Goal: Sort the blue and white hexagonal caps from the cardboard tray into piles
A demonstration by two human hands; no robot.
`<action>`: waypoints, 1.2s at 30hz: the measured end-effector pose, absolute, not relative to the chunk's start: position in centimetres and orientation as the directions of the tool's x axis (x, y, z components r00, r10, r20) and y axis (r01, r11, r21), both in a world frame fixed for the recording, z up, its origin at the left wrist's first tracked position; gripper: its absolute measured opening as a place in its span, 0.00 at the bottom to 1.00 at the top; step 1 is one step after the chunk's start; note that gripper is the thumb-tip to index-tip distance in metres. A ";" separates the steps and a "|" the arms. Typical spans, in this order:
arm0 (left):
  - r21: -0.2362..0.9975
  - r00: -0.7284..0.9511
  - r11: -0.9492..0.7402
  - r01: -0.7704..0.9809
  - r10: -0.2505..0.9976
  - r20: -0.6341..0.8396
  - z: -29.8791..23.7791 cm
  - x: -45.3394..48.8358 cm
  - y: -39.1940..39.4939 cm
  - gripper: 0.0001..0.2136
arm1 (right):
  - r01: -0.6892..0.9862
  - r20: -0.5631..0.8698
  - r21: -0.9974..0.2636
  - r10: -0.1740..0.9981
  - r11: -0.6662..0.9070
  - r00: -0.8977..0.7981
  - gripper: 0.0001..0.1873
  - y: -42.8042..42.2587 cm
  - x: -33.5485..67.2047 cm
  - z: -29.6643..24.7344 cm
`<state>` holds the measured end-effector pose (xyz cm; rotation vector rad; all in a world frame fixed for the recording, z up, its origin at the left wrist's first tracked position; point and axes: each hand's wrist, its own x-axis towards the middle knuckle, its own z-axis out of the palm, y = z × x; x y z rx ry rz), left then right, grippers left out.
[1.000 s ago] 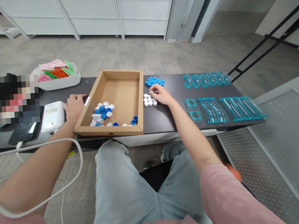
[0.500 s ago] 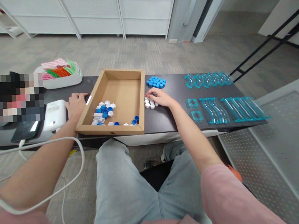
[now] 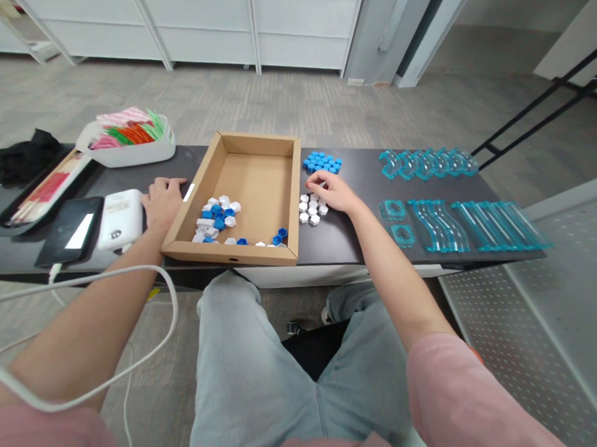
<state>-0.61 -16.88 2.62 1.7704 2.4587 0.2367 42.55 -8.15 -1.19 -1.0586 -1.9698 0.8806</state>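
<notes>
The right hand point(image 3: 333, 193) lies palm down on the dark tabletop point(image 3: 349, 237), its fingers loosely curled over the far edge of a small cluster of white hexagonal pieces point(image 3: 312, 209); whether a piece is pinched under the fingertips cannot be told. The white pieces are small, flat-topped, six-sided caps, packed side by side in a tight patch just right of the cardboard tray point(image 3: 249, 179), touching one another. Just beyond the hand sits a matching patch of blue hexagonal pieces point(image 3: 322, 162), the same shape and size, fitted edge to edge like honeycomb. The tray is a shallow, open brown box; in its near left part lies a loose heap of mixed white and blue pieces point(image 3: 217, 219), with a few more strewn along the near wall, some tipped on their sides. The left hand point(image 3: 161, 202) rests flat and relaxed on the tabletop against the tray's left wall, fingers together and holding nothing. Just left of it is a white box-shaped device point(image 3: 119, 218), then a dark phone point(image 3: 69, 231) with a white cable. Farther back stands a white tub of coloured sticks point(image 3: 128, 135). On the right of the tabletop, well apart from the hands, lie rows of clear turquoise track sections point(image 3: 440, 206), curved and straight.
</notes>
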 end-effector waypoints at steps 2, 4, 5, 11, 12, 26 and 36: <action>0.189 -0.323 0.317 0.930 0.946 0.005 2.7 -0.5 -17.0 0.30 | 0.387 0.293 -0.810 0.876 0.440 -0.383 0.18 -8.2 42.8 -1.1; 0.198 -0.321 0.315 0.928 0.947 -0.001 2.7 -0.5 -17.0 0.30 | 0.396 0.305 -0.803 0.879 0.445 -0.367 0.20 -8.5 42.9 -1.0; 0.205 -0.319 0.313 0.927 0.948 -0.001 2.7 -0.5 -17.0 0.30 | 0.401 0.311 -0.800 0.880 0.446 -0.359 0.21 -8.7 42.9 -0.9; 0.232 -0.310 0.299 0.926 0.951 0.014 2.2 -0.8 -16.9 0.30 | 0.417 0.451 -0.741 0.850 0.527 -0.272 0.22 -10.2 41.7 1.6; 0.234 -0.310 0.296 0.926 0.951 0.025 2.0 -0.8 -16.9 0.31 | 0.417 0.469 -0.721 0.833 0.553 -0.293 0.21 -10.3 41.0 2.4; 0.240 -0.300 0.275 0.931 0.951 0.075 0.9 -1.4 -16.5 0.31 | 0.406 -0.014 -0.455 0.450 0.792 -0.893 0.08 -8.7 24.0 4.5; 0.271 -0.300 0.270 0.924 0.951 0.072 1.5 -1.0 -17.0 0.30 | 0.348 0.449 -0.802 0.875 0.484 -0.183 0.17 -10.4 42.5 3.8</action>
